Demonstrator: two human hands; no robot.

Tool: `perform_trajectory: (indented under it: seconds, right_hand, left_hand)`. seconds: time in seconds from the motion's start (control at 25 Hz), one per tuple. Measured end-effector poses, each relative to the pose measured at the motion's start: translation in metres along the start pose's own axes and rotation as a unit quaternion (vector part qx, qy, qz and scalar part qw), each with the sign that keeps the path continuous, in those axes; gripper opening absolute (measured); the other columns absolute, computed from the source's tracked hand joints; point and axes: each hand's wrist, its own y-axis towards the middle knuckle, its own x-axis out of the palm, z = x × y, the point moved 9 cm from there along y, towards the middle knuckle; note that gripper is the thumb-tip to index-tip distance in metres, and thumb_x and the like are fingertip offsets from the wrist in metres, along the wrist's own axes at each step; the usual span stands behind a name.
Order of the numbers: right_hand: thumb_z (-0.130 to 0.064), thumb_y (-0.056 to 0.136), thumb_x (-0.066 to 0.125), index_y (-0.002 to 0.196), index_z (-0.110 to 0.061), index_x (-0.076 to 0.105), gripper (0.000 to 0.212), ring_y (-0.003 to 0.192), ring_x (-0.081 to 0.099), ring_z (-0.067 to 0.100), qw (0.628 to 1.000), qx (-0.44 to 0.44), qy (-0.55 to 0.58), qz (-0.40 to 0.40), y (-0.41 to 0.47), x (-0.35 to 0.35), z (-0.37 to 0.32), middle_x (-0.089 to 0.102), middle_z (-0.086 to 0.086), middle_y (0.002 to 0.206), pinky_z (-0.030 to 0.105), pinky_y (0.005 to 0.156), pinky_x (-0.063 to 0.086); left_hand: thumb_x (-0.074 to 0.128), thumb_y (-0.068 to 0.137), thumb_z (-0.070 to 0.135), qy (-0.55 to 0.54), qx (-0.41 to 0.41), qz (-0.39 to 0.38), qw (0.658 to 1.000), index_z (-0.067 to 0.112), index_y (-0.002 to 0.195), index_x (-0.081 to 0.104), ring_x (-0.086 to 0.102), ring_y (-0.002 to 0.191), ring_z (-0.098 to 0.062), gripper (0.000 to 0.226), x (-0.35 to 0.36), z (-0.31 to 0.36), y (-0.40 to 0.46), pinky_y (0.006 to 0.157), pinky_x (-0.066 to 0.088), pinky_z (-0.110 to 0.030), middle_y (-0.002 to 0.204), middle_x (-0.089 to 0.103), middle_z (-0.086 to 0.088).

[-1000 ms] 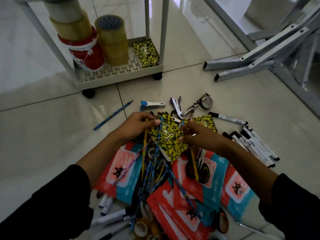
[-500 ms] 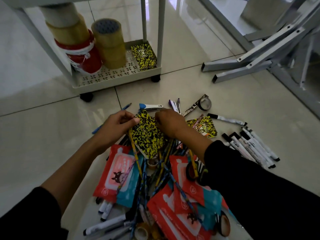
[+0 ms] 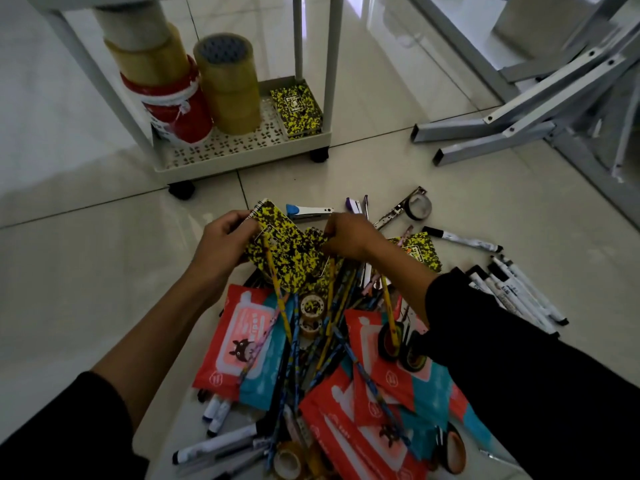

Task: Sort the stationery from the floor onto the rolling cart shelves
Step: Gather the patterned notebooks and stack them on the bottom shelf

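Room's dim, so a lot is hard to read. The cart point(image 3: 242, 157) is cut off at the top; only its bottom shelf shows, w/ stacked tape rolls point(image 3: 227, 81), a red roll stack point(image 3: 180, 112) and one yellow-black notebook point(image 3: 296, 110) lying flat at the shelf's right end. Print on the notebooks can't be made out. The right forearm covers part of the pile on the floor, and the person's dark sleeves fill the bottom corners.

Left hand point(image 3: 221, 247) grips the left edge of a yellow-black spiral notebook point(image 3: 277, 244), fingers curled round it, holding it tilted just above the pile. Right hand point(image 3: 349, 237) pinches a second notebook point(image 3: 313, 242) of the same pattern that overlaps the first; only a corner and a bit of its spiral show, so can't tell how much of it is behind. A third notebook point(image 3: 417, 251) lies on the floor just right of the right wrist.

Underneath: pencils point(image 3: 294, 341), red-and-teal packets point(image 3: 242, 334), small tape rolls. Markers point(image 3: 512, 292) lie grouped to the right, staplers point(image 3: 308, 210) beyond the hands.
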Motion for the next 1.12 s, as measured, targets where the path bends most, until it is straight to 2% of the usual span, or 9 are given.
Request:
perform_trajectory:
  seconds: [0.08,0.2,0.32,0.48,0.6,0.68,0.84,0.96,1.12]
  right_hand:
    - [-0.019,0.083,0.068,0.108,-0.006,0.065,0.029,0.099,0.057,0.023,0.998,0.012,0.066,-0.006,-0.009,-0.014,0.004,0.062,0.009,0.105,0.032,0.083,0.051]
    - [-0.02,0.08,0.069,0.092,-0.018,0.059,0.015,0.084,0.051,0.016,0.986,0.01,0.169,0.003,-0.025,-0.03,0.011,0.056,-0.002,0.087,0.025,0.06,0.041]
    - [-0.02,0.078,0.068,0.082,-0.023,0.055,0.014,0.08,0.055,0.017,0.975,-0.008,0.223,-0.004,-0.04,-0.036,0.015,0.06,0.002,0.088,0.033,0.067,0.046]
    - [-0.021,0.076,0.066,0.08,-0.026,0.057,0.011,0.085,0.063,0.02,0.964,-0.047,0.258,0.052,-0.061,-0.059,0.018,0.065,-0.001,0.087,0.043,0.081,0.052]
    - [-0.019,0.081,0.065,0.087,-0.022,0.059,0.01,0.084,0.062,0.017,0.955,-0.082,0.258,0.121,-0.074,-0.081,0.018,0.065,-0.003,0.089,0.035,0.075,0.048]
    - [-0.022,0.081,0.067,0.089,-0.022,0.059,0.011,0.081,0.06,0.014,0.935,-0.107,0.301,0.151,-0.081,-0.099,0.019,0.065,-0.004,0.088,0.035,0.076,0.047]
    - [-0.019,0.085,0.068,0.094,-0.02,0.065,0.01,0.085,0.066,0.01,0.893,-0.129,0.403,0.153,-0.081,-0.116,0.009,0.068,-0.006,0.086,0.032,0.081,0.05]
    - [-0.024,0.085,0.07,0.098,-0.022,0.067,0.014,0.085,0.064,0.009,0.901,-0.119,0.385,0.159,-0.08,-0.12,0.002,0.068,-0.005,0.091,0.027,0.077,0.049]
    - [-0.024,0.086,0.068,0.102,-0.016,0.067,0.017,0.082,0.062,0.007,0.92,-0.12,0.349,0.131,-0.092,-0.135,-0.005,0.069,0.002,0.094,0.021,0.073,0.047]
  left_hand:
    - [0.057,0.091,0.013,-0.039,-0.003,0.018,0.999,0.014,0.095,0.065,0.064,0.068,-0.004,0.009,-0.004,0.0,0.002,0.066,0.053,-0.022,0.081,0.066,0.001]
    - [0.061,0.09,0.017,-0.113,-0.012,0.024,0.993,0.012,0.097,0.065,0.066,0.075,-0.007,0.009,-0.001,0.0,0.002,0.07,0.054,-0.023,0.084,0.069,0.0]
    - [0.057,0.093,0.021,-0.149,-0.011,0.01,0.989,0.015,0.098,0.059,0.066,0.081,-0.008,0.008,0.009,0.004,0.001,0.071,0.057,-0.026,0.092,0.067,-0.001]
    - [0.054,0.095,0.022,-0.157,-0.002,0.01,0.987,0.017,0.1,0.052,0.066,0.085,-0.013,0.007,0.014,0.01,0.002,0.077,0.056,-0.034,0.097,0.066,-0.004]
    - [0.056,0.092,0.022,-0.179,-0.026,0.019,0.983,0.002,0.122,0.044,0.065,0.103,-0.027,0.038,0.014,0.014,0.006,0.084,0.055,-0.043,0.116,0.062,-0.019]
    - [0.058,0.089,0.023,-0.185,-0.023,0.009,0.982,-0.005,0.129,0.04,0.061,0.11,-0.035,0.051,0.017,0.021,0.007,0.087,0.054,-0.046,0.123,0.057,-0.027]
    - [0.05,0.097,0.021,-0.126,0.011,-0.027,0.992,-0.006,0.123,0.051,0.064,0.101,-0.03,0.037,0.04,0.038,-0.003,0.087,0.053,-0.043,0.114,0.063,-0.022]
    - [0.045,0.1,0.024,-0.118,0.001,-0.052,0.992,-0.001,0.124,0.052,0.063,0.107,-0.028,0.036,0.058,0.041,-0.008,0.09,0.052,-0.045,0.118,0.064,-0.018]
    - [0.049,0.096,0.04,-0.121,-0.022,-0.084,0.989,0.011,0.131,0.048,0.054,0.122,-0.026,0.046,0.067,0.041,-0.007,0.101,0.043,-0.053,0.131,0.058,-0.01]
